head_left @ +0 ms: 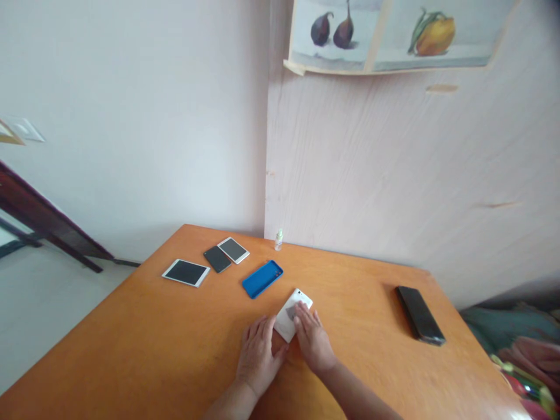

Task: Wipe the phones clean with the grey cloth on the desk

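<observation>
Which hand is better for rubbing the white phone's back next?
Probably the right hand: its fingers lie on the back of the white phone. The left hand is by its lower-left edge, better placed for steadying.

Fruit paintings (396,36) hang on a pale panel (371,157); leftward, a white switch (28,129).

No text, brand or number can be read. On the back of the white phone (283,325), a grey patch (290,314) partly under the right hand (315,344) is too blurred to make out. Taking that phone as the clock's centre, the bottle (279,241) near 12 o'clock has faint marks too small to read, as would be any on the dark phone (216,259) at 10 o'clock.
</observation>
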The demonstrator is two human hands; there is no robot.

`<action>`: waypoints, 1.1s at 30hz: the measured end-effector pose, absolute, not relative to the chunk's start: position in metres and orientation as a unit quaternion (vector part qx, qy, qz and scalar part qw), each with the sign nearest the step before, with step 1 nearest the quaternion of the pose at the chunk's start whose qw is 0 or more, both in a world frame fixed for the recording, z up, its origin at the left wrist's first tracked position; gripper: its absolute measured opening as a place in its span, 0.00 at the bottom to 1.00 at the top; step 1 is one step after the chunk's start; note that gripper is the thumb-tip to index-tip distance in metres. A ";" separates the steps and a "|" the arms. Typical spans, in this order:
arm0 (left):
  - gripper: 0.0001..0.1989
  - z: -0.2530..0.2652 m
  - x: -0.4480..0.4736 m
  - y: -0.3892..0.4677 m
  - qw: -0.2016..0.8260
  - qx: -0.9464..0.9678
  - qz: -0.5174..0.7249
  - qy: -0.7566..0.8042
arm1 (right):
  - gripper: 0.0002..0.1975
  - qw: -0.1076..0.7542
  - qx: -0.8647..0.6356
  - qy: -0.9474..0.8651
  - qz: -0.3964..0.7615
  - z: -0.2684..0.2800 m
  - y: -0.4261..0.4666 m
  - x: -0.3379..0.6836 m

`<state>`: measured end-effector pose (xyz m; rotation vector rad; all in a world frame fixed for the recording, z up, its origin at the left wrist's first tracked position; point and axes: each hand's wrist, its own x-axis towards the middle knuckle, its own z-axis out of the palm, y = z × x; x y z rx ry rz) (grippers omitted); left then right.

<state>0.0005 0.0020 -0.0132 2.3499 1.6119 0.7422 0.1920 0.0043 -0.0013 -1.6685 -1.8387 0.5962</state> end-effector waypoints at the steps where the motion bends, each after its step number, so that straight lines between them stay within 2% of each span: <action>1: 0.30 -0.012 0.001 0.002 0.097 0.795 0.251 0.544 | 0.24 0.317 -0.642 -0.657 0.235 0.001 0.010 0.198; 5: 0.28 -0.007 0.002 0.002 0.102 0.798 0.248 0.540 | 0.22 0.387 -0.671 -0.588 0.232 0.003 0.012 0.218; 12: 0.25 -0.003 0.002 0.002 0.115 0.802 0.243 0.533 | 0.17 0.335 -0.671 -0.610 0.255 0.002 0.002 0.212; 15: 0.24 -0.004 0.001 0.002 0.113 0.804 0.247 0.529 | 0.11 0.395 -0.673 -0.522 0.345 0.008 0.011 0.207; 18: 0.24 -0.006 -0.001 0.003 0.118 0.804 0.254 0.524 | 0.16 0.431 -0.653 -0.442 0.439 0.018 0.013 0.207; 24: 0.18 -0.003 -0.006 0.008 0.142 0.793 0.295 0.513 | 0.22 0.442 -0.605 -0.337 0.570 0.035 -0.011 0.208; 29: 0.19 0.026 0.007 0.003 0.240 0.755 0.360 0.493 | 0.22 0.462 -0.557 -0.292 0.625 0.042 -0.031 0.204; 31: 0.20 0.042 0.019 0.000 0.313 0.718 0.375 0.496 | 0.21 0.454 -0.550 -0.299 0.634 0.047 -0.035 0.200; 33: 0.17 0.056 0.029 0.000 0.408 0.674 0.371 0.492 | 0.21 0.452 -0.540 -0.302 0.643 0.052 -0.037 0.196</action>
